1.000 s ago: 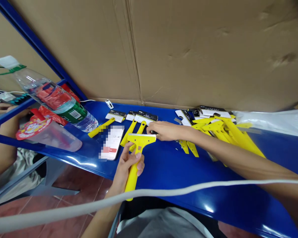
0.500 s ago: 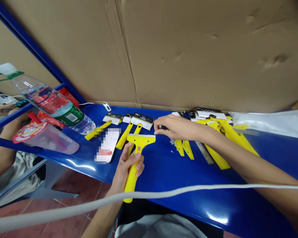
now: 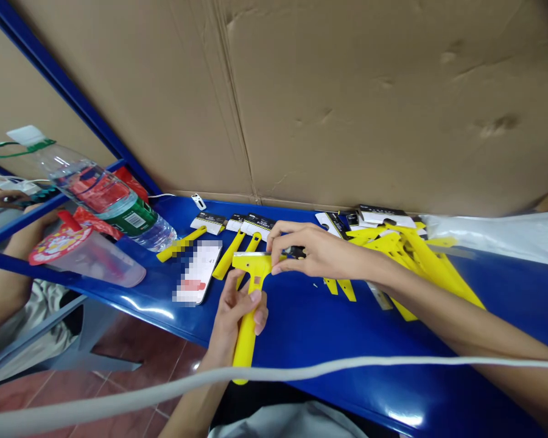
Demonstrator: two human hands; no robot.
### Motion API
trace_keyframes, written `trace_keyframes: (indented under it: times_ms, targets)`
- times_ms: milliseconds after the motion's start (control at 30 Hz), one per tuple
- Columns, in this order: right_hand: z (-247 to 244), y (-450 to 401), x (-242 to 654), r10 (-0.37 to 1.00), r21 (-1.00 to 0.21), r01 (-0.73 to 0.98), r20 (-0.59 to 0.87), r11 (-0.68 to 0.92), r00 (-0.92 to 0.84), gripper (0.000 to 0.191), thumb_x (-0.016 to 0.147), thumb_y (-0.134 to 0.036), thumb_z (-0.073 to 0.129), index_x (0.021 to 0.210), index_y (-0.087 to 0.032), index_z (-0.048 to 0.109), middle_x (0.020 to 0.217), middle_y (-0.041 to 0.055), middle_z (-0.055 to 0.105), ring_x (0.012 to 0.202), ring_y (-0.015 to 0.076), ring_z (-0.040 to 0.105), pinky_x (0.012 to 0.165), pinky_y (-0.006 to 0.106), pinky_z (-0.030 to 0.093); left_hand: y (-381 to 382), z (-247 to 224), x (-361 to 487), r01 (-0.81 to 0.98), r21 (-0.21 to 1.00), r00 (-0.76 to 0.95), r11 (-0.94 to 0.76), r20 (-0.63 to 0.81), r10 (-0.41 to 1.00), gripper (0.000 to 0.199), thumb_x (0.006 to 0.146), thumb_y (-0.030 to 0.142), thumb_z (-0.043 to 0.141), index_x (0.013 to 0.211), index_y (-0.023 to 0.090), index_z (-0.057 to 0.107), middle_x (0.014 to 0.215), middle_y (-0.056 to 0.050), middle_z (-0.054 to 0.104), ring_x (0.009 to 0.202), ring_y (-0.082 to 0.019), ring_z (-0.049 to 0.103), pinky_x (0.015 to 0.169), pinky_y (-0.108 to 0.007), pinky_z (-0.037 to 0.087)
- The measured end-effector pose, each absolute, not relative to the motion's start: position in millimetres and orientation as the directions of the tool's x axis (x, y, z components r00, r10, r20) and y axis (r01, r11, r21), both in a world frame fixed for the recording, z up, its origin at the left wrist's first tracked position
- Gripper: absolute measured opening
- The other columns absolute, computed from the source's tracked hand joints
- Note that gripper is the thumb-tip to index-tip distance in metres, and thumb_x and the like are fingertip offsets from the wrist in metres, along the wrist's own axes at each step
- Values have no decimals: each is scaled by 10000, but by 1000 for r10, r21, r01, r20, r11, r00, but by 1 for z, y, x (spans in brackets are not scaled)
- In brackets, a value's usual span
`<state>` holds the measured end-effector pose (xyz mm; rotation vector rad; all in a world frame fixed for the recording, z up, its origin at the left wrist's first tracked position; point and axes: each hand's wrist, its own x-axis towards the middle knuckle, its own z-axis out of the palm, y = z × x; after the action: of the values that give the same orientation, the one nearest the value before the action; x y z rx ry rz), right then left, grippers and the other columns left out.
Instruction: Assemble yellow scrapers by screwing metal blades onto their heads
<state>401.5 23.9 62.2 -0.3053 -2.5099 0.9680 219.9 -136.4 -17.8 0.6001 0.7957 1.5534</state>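
My left hand (image 3: 243, 307) is closed around the handle of a yellow scraper (image 3: 245, 340), whose wide head points away from me. A thin metal blade edge lines the head's far side. At the head's right end, my right hand (image 3: 301, 246) pinches what looks like a short black-handled screwdriver (image 3: 296, 251); its tip is hidden by the fingers. Those fingertips are at the scraper head, perhaps touching it. Just beyond lie yellow scrapers with black-and-white card sleeves (image 3: 259, 226). Right of my right hand, two yellow scraper parts (image 3: 346, 289) lie partly covered by my wrist.
A pile of yellow scraper pieces (image 3: 415, 249) lies at right, beside a clear plastic bag (image 3: 497, 234). A phone (image 3: 200, 271), water bottle (image 3: 114, 194) and lidded cup (image 3: 91, 252) stand or lie left. A white cable (image 3: 338, 367) crosses in front. Another person's arm (image 3: 9, 292) shows far left.
My right hand has moved left and slightly down, bringing the screwdriver to the right end of the scraper head. My left hand keeps its hold, nearly still.
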Motion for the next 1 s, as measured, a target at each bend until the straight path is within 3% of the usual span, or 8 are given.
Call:
trace_keyframes:
  times_ms: [233,333,433,600,733,867,1000]
  targets:
    - [63,22,397,489,-784,156,206,601,-848,176,884,-305,880,810,-228,740,1029,22,758,1026,216,705,952,368,498,-138,-17,219,-617,787,-123,-12,-82,989,388,883,194,850,1166,353,637,926,40,644,527,-36,535,425,-132,403]
    - [64,22,398,547,-798,249,117,548,-829,215,857,-363,892,795,-231,733,940,4,766,884,204,706,838,353,503,-138,-17,220,-596,802,-135,-22,-74,988,393,878,201,855,1164,349,629,941,36,648,520,-36,538,420,-142,401]
    - [63,22,399,570,-805,320,27,500,-821,218,855,-401,874,814,-233,741,841,-15,754,723,170,658,711,322,470,-139,-17,221,-576,817,-139,-20,-74,987,396,879,201,854,1168,339,621,941,34,656,507,-40,541,412,-150,406]
    - [59,23,398,579,-780,345,26,521,-815,223,849,-403,873,792,-233,740,806,-22,740,708,155,618,673,310,431,-138,-17,220,-570,822,-116,9,-91,989,416,868,197,863,1178,328,620,935,32,667,517,-55,567,416,-156,427]
    - [58,26,398,570,-800,378,-55,466,-820,248,830,-419,885,791,-238,719,717,-42,669,611,133,514,590,306,377,-136,-18,220,-569,821,-79,52,-118,990,419,870,185,855,1192,313,620,891,33,663,506,-56,564,421,-151,422]
    - [54,29,398,605,-774,437,-89,458,-791,334,761,-483,934,774,-246,699,692,-48,617,612,139,487,574,315,353,-134,-17,219,-627,774,-52,82,-147,988,423,860,164,858,1193,313,645,891,32,671,506,-43,542,426,-135,408]
    - [51,33,399,630,-755,454,-69,474,-774,419,716,-551,953,806,-247,681,761,-40,658,650,147,521,585,317,355,-133,-16,214,-739,651,18,170,-234,972,448,867,147,849,1242,313,669,1097,-15,729,558,-16,539,451,-108,412]
